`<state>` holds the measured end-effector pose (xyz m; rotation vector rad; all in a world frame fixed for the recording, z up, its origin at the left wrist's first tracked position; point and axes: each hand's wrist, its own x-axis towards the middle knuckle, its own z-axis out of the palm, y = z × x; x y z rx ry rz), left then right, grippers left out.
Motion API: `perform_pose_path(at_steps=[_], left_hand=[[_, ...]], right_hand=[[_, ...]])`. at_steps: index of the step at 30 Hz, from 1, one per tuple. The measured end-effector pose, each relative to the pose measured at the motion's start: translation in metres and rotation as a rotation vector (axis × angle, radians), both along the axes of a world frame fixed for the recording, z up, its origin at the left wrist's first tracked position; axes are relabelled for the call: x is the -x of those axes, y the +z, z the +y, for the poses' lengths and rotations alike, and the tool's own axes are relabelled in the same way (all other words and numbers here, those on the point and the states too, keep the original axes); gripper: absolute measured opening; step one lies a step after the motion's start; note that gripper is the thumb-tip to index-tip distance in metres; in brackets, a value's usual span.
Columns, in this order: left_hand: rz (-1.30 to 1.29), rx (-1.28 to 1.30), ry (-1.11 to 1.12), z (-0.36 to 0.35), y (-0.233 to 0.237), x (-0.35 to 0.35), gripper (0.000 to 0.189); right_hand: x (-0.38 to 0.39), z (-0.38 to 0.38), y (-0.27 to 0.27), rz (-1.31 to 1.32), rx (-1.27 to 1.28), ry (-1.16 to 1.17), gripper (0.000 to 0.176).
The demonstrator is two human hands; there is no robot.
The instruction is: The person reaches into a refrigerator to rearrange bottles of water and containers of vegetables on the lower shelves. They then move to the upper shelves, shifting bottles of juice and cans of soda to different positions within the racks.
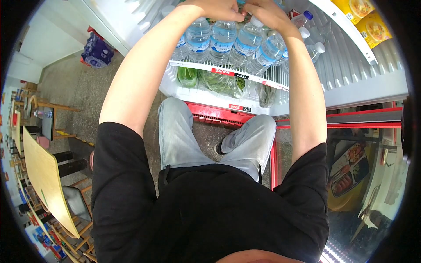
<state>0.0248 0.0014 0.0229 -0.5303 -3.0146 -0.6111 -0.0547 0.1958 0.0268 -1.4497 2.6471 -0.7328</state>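
Left hand (219, 9) and right hand (268, 14) nearly meet above the bottles (222, 41), fingers bent; whether either grips anything, I cannot tell. The bottles stand in a row along the shelf's (193, 66) front edge, probably so their caps are easy to reach, labels mostly facing out for recognition. Bagged greens (221, 82) lie below, near the fridge's (175, 90) front edge, where their bulk likely fits better.

Grey speckled floor (125, 92); pale wall (61, 24) beyond; light wooden table (47, 175), grey-seated chair (76, 201) alongside.
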Motion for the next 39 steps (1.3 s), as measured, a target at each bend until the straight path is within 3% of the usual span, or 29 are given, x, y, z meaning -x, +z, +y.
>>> perform_pose_path(at_steps=[3,6,15,18,24,39], left_hand=[[-0.012,-0.005,0.004,-0.001,0.0,0.0,0.049],[-0.004,0.012,0.01,0.0,0.001,-0.001,0.05],[0.04,-0.001,-0.041,-0.001,-0.001,0.0,0.052],[0.049,-0.017,-0.047,-0.002,-0.003,0.001,0.052],[-0.014,0.004,-0.008,0.0,0.002,-0.001,0.053],[-0.01,0.017,0.011,0.002,0.003,-0.002,0.048]], right_hand=[[0.009,-0.002,-0.008,0.075,0.008,0.067,0.039],[0.003,-0.003,-0.004,0.004,-0.08,-0.052,0.04],[0.007,-0.004,-0.007,-0.003,-0.055,0.071,0.041],[0.003,-0.006,-0.005,-0.035,-0.076,0.018,0.041],[0.019,-0.003,-0.015,-0.013,0.002,0.153,0.039],[0.011,-0.004,-0.011,-0.019,-0.01,0.077,0.039]])
